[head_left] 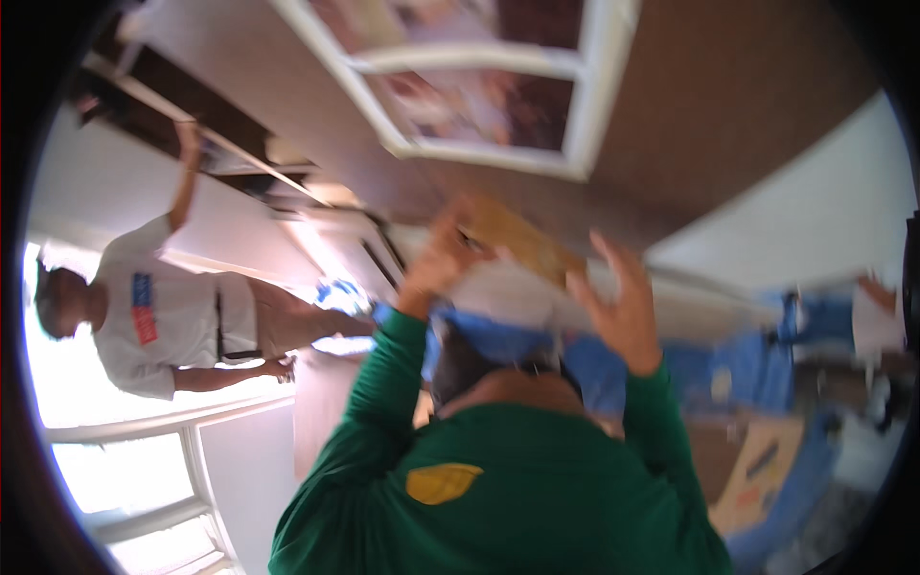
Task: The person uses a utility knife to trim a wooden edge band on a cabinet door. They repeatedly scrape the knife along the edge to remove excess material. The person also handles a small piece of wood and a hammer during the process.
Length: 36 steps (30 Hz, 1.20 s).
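Note:
My left hand point(443, 257) is raised in front of me, its fingers closed around the left end of a flat, yellowish-brown piece point(525, 240). Motion blur hides what kind of thing that piece is; it is oblong and tilts down to the right. Beside its right end is my right hand point(621, 307), fingers spread apart. Its thumb is close to the end of the piece, and whether they touch I cannot tell. Both arms are in green sleeves. A brown panel surface point(498, 196) lies just beyond the hands.
A white-framed pane point(470, 59) is set at the top. To the left, a person point(182, 321) in a white shirt reaches an arm toward a long wooden edge. Blue sheeting point(671, 374) lies behind my hands. Another person point(874, 316) shows partly at the far right, near a wooden board point(762, 470).

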Available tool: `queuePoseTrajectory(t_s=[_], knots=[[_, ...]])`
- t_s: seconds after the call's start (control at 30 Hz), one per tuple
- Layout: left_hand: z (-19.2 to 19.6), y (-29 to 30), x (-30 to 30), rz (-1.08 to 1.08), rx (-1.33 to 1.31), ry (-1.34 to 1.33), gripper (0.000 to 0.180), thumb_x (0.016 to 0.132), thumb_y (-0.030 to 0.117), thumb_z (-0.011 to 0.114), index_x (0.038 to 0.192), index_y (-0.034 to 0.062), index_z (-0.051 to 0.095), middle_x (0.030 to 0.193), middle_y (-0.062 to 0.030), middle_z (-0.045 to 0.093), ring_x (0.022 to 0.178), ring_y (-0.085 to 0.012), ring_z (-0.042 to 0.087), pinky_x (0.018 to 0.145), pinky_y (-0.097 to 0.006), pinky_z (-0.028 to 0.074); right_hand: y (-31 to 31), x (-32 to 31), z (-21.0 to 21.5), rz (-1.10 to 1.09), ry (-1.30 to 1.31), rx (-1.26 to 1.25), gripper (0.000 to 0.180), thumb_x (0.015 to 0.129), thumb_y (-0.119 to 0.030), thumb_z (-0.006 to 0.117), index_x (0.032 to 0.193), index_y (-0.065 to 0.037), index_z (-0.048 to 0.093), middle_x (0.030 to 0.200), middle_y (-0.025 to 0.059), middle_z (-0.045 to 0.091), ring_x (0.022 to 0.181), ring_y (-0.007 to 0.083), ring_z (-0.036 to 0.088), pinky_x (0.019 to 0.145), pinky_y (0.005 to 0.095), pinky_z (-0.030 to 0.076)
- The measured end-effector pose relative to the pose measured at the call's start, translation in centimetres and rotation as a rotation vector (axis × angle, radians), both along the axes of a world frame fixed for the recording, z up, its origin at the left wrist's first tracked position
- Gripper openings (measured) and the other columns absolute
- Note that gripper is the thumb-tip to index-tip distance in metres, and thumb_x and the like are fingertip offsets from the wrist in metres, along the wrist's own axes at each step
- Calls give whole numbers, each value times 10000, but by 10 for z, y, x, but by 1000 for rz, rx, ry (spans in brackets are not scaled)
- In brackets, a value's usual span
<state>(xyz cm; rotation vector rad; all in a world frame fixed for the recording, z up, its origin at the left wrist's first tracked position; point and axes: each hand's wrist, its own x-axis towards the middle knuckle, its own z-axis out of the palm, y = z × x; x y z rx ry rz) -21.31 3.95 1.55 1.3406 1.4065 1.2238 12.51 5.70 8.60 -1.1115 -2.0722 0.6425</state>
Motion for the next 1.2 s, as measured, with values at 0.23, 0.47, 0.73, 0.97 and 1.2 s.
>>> queuePoseTrajectory(t_s=[0.23, 0.47, 0.73, 0.97, 1.2], knots=[[99, 1, 30, -555, 18, -110, 698, 894, 123, 978, 1488, 88, 614, 1413, -57, 673, 1353, -189, 619, 1169, -383, 511, -6, 20, -50, 585, 740, -1454, 1010, 1138, -823, 225, 1483, 44, 612, 1129, 249, 792, 920, 360, 776, 803, 481, 624], [202, -2, -14, -575, 578, 392, 681, 1025, 182, 861, 1626, 68, 559, 1661, -199, 571, 1482, -372, 620, 1229, -471, 508, 15, 14, 2, 304, 91, -721, 680, 1121, -527, 649, 1570, -21, 594, 1315, 204, 708, 1085, 329, 706, 884, 502, 566], [313, -9, -148, -498, 582, 692, 793, 1051, 337, 825, 1684, -6, 492, 1566, -254, 578, 1388, -485, 619, 1157, -544, 543, 12, -155, 187, 85, -96, 497, 708, 1105, -508, 685, 1518, 60, 591, 1340, 264, 634, 1181, 432, 645, 1032, 531, 529], [375, -8, -305, -83, 1041, 907, 829, 895, 286, 952, 1572, -29, 591, 1442, -233, 629, 1253, -429, 638, 1037, -532, 553, 37, -335, 278, 78, -84, 783, 699, 977, -331, 878, 1513, 36, 619, 1423, 266, 572, 1257, 483, 571, 1097, 565, 479], [454, 51, -452, 152, 1254, 941, 545, 926, 302, 932, 1288, -18, 681, 1149, -206, 700, 1063, -444, 647, 952, -474, 546, 88, -477, 401, 168, -80, 1103, 573, 994, -265, 853, 1454, 24, 670, 1366, 201, 675, 1234, 431, 626, 1094, 520, 504]])
